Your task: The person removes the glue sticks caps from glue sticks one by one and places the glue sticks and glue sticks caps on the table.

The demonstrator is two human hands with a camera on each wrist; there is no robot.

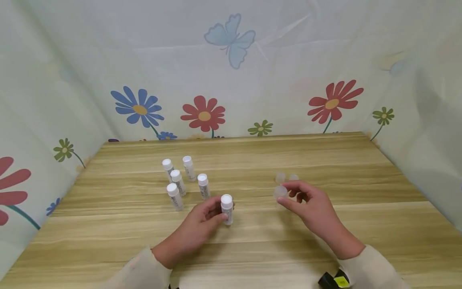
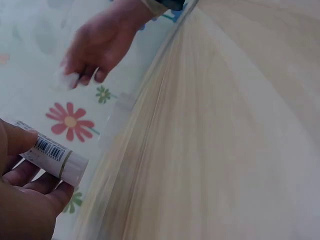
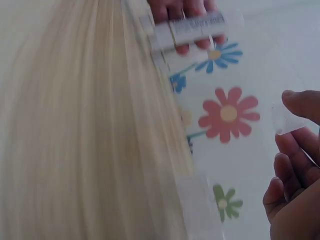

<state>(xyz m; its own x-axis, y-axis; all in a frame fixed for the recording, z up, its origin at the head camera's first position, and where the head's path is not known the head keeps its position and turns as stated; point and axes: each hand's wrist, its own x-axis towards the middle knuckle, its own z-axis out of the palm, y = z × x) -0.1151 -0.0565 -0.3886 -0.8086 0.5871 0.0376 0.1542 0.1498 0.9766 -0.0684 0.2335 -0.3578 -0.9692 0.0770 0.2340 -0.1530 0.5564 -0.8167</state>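
Note:
In the head view my left hand [image 1: 202,222] grips an upright white labelled tube that looks like a glue stick [image 1: 227,210], thumb in front and fingers behind. Its barcode label [image 2: 49,149] shows in the left wrist view. To the right, my right hand [image 1: 312,206] pinches a small translucent cap [image 1: 280,192] between thumb and fingertips. The same cap [image 3: 290,120] appears at the right of the right wrist view. Just behind that hand stand two more translucent caps [image 1: 280,178], one partly hidden by the fingers. The held tube and cap are well apart.
Several similar white tubes [image 1: 175,196] stand upright in a loose group left of my left hand; the nearest single tube [image 1: 203,186] is just behind it. A flowered cloth [image 1: 274,88] hangs behind the wooden table [image 1: 245,160]. A black object [image 1: 326,281] with a yellow label lies by my right sleeve.

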